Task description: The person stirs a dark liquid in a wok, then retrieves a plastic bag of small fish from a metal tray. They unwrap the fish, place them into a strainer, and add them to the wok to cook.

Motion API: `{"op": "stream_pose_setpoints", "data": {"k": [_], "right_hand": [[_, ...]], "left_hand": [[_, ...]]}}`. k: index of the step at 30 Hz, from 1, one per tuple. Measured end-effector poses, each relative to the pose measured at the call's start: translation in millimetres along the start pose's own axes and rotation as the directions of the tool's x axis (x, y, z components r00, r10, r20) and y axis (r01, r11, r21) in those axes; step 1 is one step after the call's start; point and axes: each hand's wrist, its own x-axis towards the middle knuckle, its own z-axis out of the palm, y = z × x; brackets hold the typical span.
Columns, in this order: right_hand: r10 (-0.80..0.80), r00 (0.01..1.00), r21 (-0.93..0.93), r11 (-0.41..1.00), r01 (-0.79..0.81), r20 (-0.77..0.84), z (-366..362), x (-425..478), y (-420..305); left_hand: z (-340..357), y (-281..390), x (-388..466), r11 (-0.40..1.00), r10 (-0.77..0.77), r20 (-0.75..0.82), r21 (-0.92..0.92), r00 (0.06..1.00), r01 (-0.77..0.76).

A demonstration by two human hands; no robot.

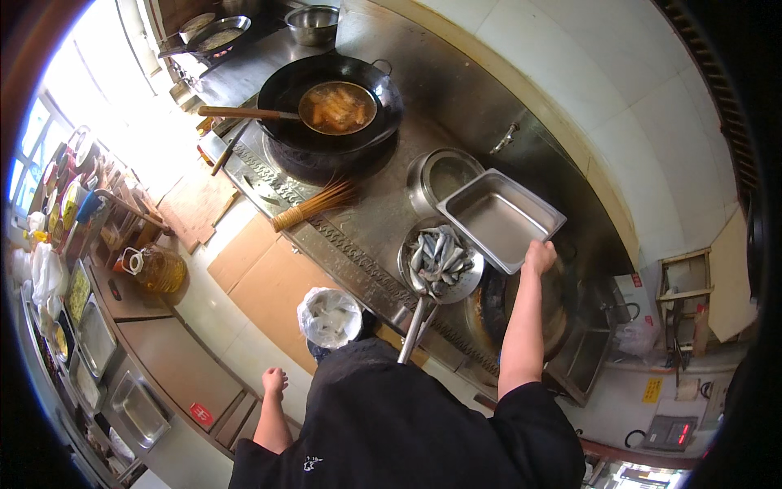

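My right hand (539, 257) grips the near corner of a rectangular stainless-steel food pan (498, 214), whose inside shows bare metal. Just left of the pan, small silvery fish (441, 257) lie heaped in a perforated steel strainer ladle (467, 290). The ladle's metal handle (414, 330) points back toward my body. Partly behind the pan stands a round steel pot (421, 183) with a second round vessel (452, 174) on it. My left hand (275, 380) hangs low at my side, fingers curled, with nothing visible in it.
Brown pieces fry in oil in a black wok (275, 91), with a wooden-handled strainer (244, 112) across it. A bamboo brush (311, 205) lies on the steel stove. Below are a plastic-lined bin (330, 318) and cardboard (263, 263). A counter (177, 348) with steel trays runs left.
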Motion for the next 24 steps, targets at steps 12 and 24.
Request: {"op": "stream_pose_setpoints", "data": {"k": [12, 24], "right_hand": [[-0.221, 0.974, -0.369, 0.910, 0.189, -0.046, 138.7, 26.0, 9.0], [0.571, 0.821, 0.501, 0.701, -0.507, 0.032, 137.4, 6.2, 76.7]], "left_hand": [[11.5, -5.0, -42.2, 0.999, -0.017, -0.104, -0.028, 0.994, 0.014], [22.0, -19.5, -42.5, 0.998, -0.056, -0.035, 0.024, 0.998, 0.057]]}}
